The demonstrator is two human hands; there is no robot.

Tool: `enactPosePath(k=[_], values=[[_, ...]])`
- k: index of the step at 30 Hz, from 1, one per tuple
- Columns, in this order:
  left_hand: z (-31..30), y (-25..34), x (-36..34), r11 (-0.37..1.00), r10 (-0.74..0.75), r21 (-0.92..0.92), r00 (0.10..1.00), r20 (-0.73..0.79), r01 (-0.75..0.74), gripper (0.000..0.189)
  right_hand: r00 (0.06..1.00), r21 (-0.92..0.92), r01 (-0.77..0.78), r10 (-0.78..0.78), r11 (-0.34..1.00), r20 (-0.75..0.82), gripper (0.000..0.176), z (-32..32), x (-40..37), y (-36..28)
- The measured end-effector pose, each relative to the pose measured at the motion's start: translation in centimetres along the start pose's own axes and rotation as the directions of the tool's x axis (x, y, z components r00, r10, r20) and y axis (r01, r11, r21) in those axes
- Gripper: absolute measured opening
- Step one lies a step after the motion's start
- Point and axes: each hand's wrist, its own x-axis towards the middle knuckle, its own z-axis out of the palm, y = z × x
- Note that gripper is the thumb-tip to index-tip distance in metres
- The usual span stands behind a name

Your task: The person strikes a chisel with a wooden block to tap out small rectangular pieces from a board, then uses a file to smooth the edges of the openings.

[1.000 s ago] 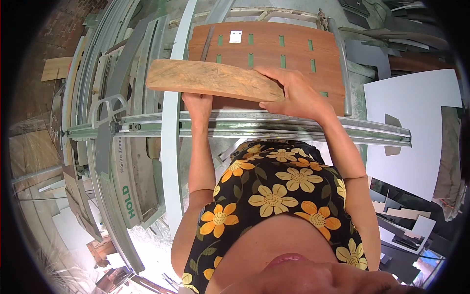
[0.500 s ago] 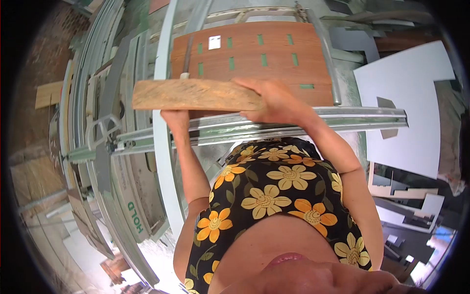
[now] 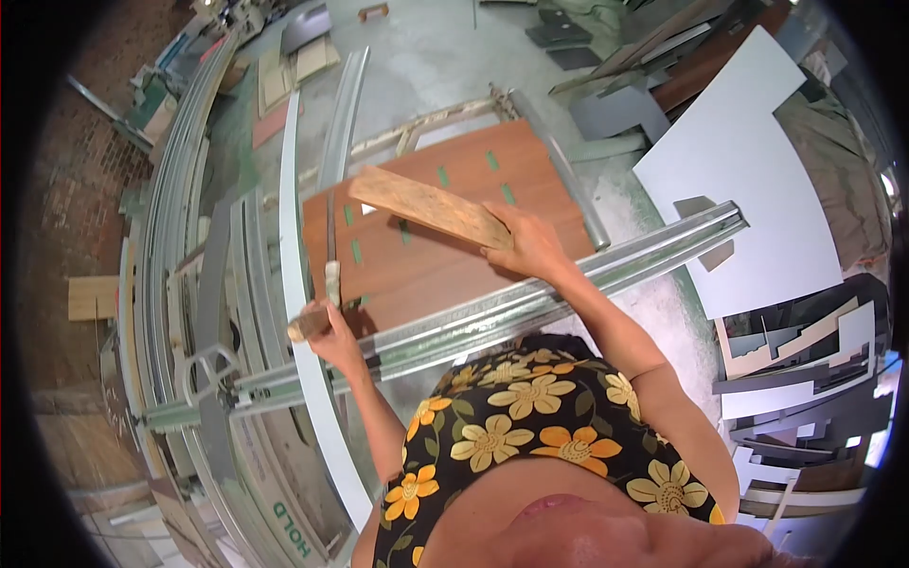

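My right hand (image 3: 530,244) is closed round one end of a rough wooden plank (image 3: 431,210). The plank slants up to the left over a brown wood-grain panel (image 3: 454,270) with several green strips. My left hand (image 3: 333,341) is wrapped round a short, stubby piece of wood (image 3: 308,324) whose pale end points left. It overlaps a long white strip (image 3: 312,379). Just above that hand is the pale, wrapped-looking end of a thin bar (image 3: 332,275). A silver metal rail (image 3: 492,322) crosses between my body and the panel.
A large white sheet (image 3: 757,189) stands at the right, with stacked offcuts (image 3: 805,350) below it. Long metal profiles (image 3: 185,161) lie along the left, near a brick wall (image 3: 76,180). Bare concrete floor (image 3: 426,57) shows at the back.
The plank has swung to a slant, its left end now away from my left hand. My left hand has moved down and shows a short wood piece. The view takes in more floor.
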Motion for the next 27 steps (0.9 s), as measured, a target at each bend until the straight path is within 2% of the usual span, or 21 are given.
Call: enactPosePath(k=[1,4,7,10,14,22,27], values=[[0.3,0.1,-0.4,0.999,0.030,-0.017,0.999,-0.014,-0.031,0.033,0.999,-0.047,-0.047,0.048,0.998,0.013,0.069,0.2,0.1,0.8],[1.1,0.1,-1.6,0.995,-0.030,-0.099,0.999,-0.043,0.025,0.030,0.993,-0.130,-0.109,0.113,0.985,0.021,0.068,1.4,0.4,3.4],[1.4,0.3,-2.0,0.989,0.074,-0.132,0.997,0.006,-0.072,0.027,0.997,-0.146,-0.081,0.078,0.986,-0.026,0.062,3.3,0.3,5.6],[1.2,0.4,-2.1,0.982,-0.009,-0.188,0.999,0.032,0.015,0.026,0.994,-0.164,-0.106,0.111,0.981,0.023,0.062,4.3,0.2,6.9],[1.3,0.2,-2.1,0.988,0.045,-0.151,0.999,0.010,-0.043,0.026,0.998,-0.194,-0.067,0.068,0.979,-0.004,0.063,4.6,0.2,7.7],[1.7,1.1,-2.2,0.988,0.062,-0.146,0.997,0.035,-0.056,0.021,0.999,-0.220,-0.045,0.045,0.974,-0.008,0.064,5.1,-0.1,8.6],[1.8,-0.2,-1.8,0.978,0.092,-0.188,0.996,0.006,-0.089,0.021,0.996,-0.227,-0.084,0.089,0.970,0.015,0.065,5.0,-0.1,8.5]])
